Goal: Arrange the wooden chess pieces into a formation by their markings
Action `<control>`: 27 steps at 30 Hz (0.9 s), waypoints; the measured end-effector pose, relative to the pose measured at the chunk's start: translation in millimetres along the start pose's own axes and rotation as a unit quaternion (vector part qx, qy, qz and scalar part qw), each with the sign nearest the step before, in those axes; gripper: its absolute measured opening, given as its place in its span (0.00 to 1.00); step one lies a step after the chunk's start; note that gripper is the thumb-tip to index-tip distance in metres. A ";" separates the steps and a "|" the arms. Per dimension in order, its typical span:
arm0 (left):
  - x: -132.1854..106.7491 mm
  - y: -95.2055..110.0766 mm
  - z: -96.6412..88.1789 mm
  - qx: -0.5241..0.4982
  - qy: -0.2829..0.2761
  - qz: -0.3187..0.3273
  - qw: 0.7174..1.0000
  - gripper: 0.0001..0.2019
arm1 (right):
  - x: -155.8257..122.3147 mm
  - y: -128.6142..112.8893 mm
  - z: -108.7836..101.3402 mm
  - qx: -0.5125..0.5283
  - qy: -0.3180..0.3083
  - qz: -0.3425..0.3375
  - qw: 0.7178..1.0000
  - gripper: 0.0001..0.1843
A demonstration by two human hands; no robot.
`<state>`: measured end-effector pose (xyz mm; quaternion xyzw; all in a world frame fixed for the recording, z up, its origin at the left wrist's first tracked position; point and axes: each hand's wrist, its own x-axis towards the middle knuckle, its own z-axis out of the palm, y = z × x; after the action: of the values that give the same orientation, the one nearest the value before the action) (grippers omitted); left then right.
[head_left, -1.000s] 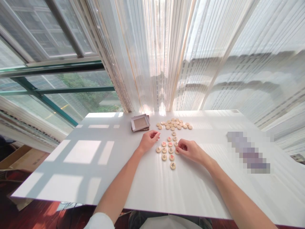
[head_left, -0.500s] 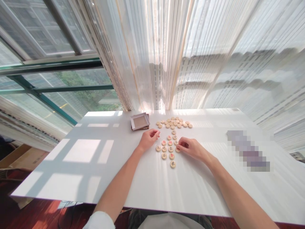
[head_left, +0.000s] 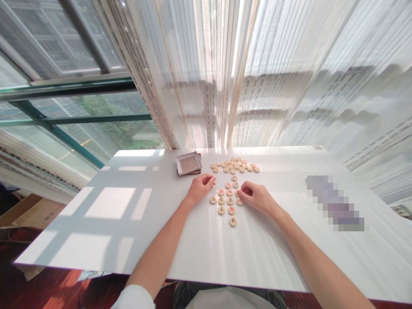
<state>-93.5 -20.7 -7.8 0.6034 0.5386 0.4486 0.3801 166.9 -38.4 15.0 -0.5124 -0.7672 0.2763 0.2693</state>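
Note:
My right hand (head_left: 255, 196) is at the right side of a cluster of round wooden xiangqi pieces (head_left: 229, 192) marked in red and black. Its thumb and fingers close on a xiangqi piece (head_left: 237, 193), covering part of it. Just below those fingertips lies a red-marked piece (head_left: 240, 201). Left of the cluster, my left hand (head_left: 202, 186) rests on the table with its fingers curled in, and no piece shows in it. The pieces form short rows, with a single black-marked piece (head_left: 233, 222) nearest me.
Behind the rows lies a loose group of pieces (head_left: 236, 165), their tops blank. A shallow open box (head_left: 189, 163) sits at the back left of the white table (head_left: 154, 244). On the right is a blurred-out patch (head_left: 334, 204). Curtains and a window stand behind.
My right hand has shifted slightly away from me, from the red-marked piece to the one above it. The red-marked piece is now uncovered. My left hand has barely moved.

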 end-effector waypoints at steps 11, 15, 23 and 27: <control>0.1 1.1 0.0 0.002 -0.002 0.001 1.000 0.18 | 7.9 13.5 2.9 -0.032 0.058 -0.078 0.995 0.17; -0.3 0.8 -0.1 0.002 -0.002 0.003 1.000 0.18 | 6.5 15.5 3.9 -0.038 0.040 -0.073 0.996 0.17; 0.1 -0.2 0.2 0.003 -0.004 0.001 1.000 0.18 | 13.6 16.1 5.7 -0.064 0.071 -0.085 0.992 0.20; 0.5 -0.5 -0.2 0.004 -0.008 0.001 1.000 0.19 | 19.2 16.6 8.0 -0.114 0.062 -0.079 0.988 0.24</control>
<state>-93.9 -20.1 -8.1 0.6091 0.5365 0.4422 0.3814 165.6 -16.3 0.3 -0.4935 -0.8136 0.1323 0.2775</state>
